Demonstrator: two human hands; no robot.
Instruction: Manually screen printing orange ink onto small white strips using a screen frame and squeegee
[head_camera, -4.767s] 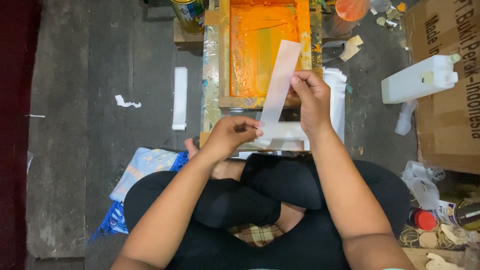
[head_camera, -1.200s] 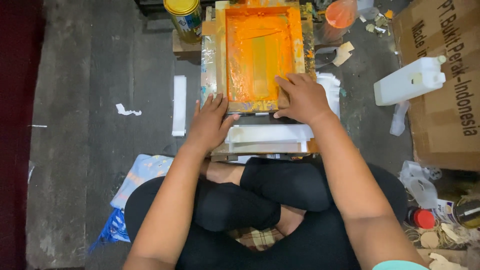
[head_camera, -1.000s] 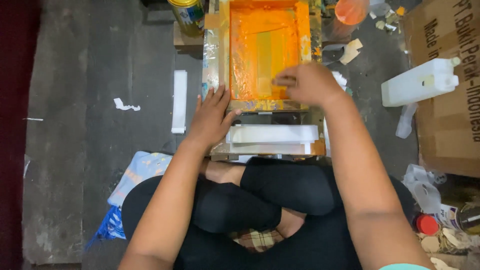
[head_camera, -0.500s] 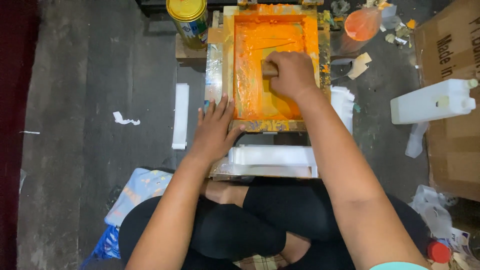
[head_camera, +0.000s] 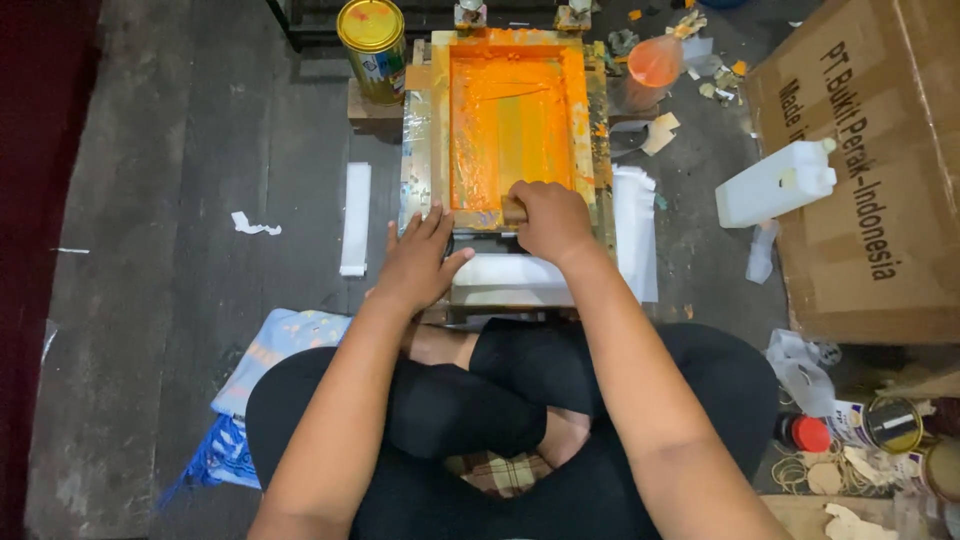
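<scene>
**Scraper pulled back to the near edge of the printing frame**

Half a second ago the right hand was out in the middle of the orange-inked frame; now it sits at the frame's near rail, fist closed around a small wooden scraper. The stroke across the mesh looks complete, with a paler strip showing down the ink ahead of the knuckles. The left hand has barely shifted, fingers spread flat on the near left corner, bracing the frame. White strips lie just below both hands, a yellow-lidded tin far ahead of the left.
</scene>
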